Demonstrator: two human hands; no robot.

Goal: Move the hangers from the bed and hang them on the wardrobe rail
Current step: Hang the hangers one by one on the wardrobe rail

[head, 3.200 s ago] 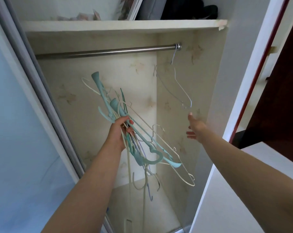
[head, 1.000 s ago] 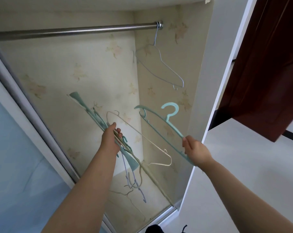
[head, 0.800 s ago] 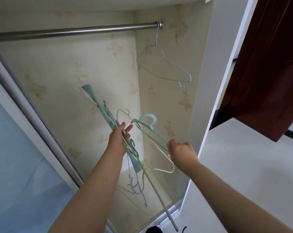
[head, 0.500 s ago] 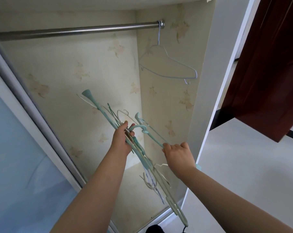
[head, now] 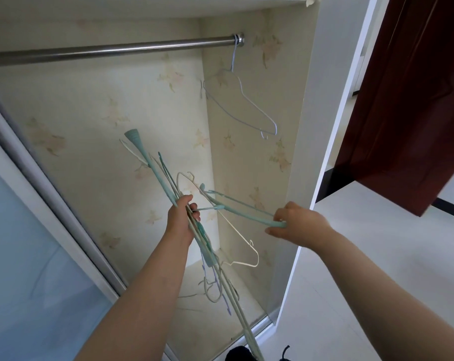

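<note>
Open wardrobe (head: 306, 126) with flower-patterned lining; one thin blue wire hanger (head: 243, 100) hangs at the right end of the steel rail (head: 111, 50). Left hand (head: 180, 220), fingers curled, grips a bundle of hangers (head: 168, 188), teal plastic and cream wire, tilted below the rail. Right hand (head: 298, 224) pinches one teal hanger (head: 241, 209) by its end. Pale tiled floor (head: 377, 256); dark red door (head: 416, 100) at right.

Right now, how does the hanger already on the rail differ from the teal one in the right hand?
The wire hanger is thin pale-blue wire; the teal hanger is thicker plastic. The wire hanger hangs by its hook at the right end of the rail, touched by nothing; the teal hanger lies nearly flat, held at one end by the right hand, its other end at the bundle in the left hand. Both are bare of clothes.
</note>
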